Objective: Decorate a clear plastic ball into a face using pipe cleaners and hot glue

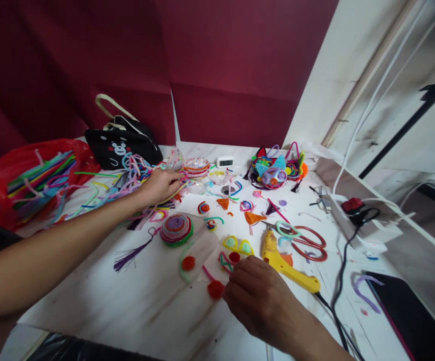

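My left hand (160,186) reaches to the back of the table, beside a heap of pipe cleaners (136,170) and clear plastic half-balls (196,187). Its forefinger is stretched out, with the thumb apart below. Nearer to me, my right hand (257,293) is closed with curled fingers, and what they hold, if anything, is hidden. Close to its fingertips lie a red pom-pom (215,289), a darker red pom-pom (234,257) and a yellow pipe-cleaner piece shaped like glasses (238,245). A coiled pipe-cleaner dome (176,229) with a purple tassel (132,254) sits left of centre.
A yellow glue gun (288,265) and red-handled scissors (309,243) lie right of centre. Finished-looking colourful balls (273,170) stand at the back. Cables run from a power strip (356,225) by a phone (413,316). A red bag (85,153) and black pouch (106,150) stand left.
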